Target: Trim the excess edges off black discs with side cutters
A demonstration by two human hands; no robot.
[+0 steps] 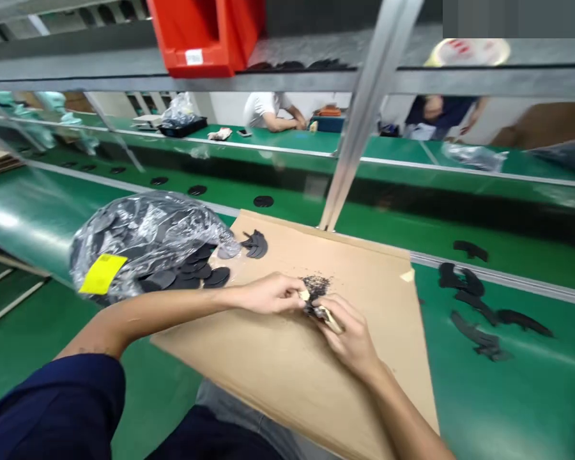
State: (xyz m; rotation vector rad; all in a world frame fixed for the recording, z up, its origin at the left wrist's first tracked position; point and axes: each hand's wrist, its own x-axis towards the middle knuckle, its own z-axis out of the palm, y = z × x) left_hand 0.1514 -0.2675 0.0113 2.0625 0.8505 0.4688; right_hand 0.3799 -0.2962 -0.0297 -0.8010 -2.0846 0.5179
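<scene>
My left hand [278, 294] is closed in a pinch over the cardboard sheet [268, 345], with something pale at its fingertips; what it pinches is too small to make out. Close beside it, my right hand [347, 332] is closed around a slim pale tool [333, 321] with a shiny end, its exact kind unclear. A small dark piece shows between the two hands, partly hidden by the fingers. Just beyond the fingertips, black crumbs [316, 284] lie scattered on the cardboard. A little stack of curved black pieces [255, 244] rests near its far left corner.
A clear plastic bag [148, 230] of flat black pieces lies left, spilling some out. Curved black parts [479, 313] lie on the green surface at right. Black discs [263, 201] sit on the belt beyond. A metal post [354, 121] and red bin [196, 38] stand ahead; people work opposite.
</scene>
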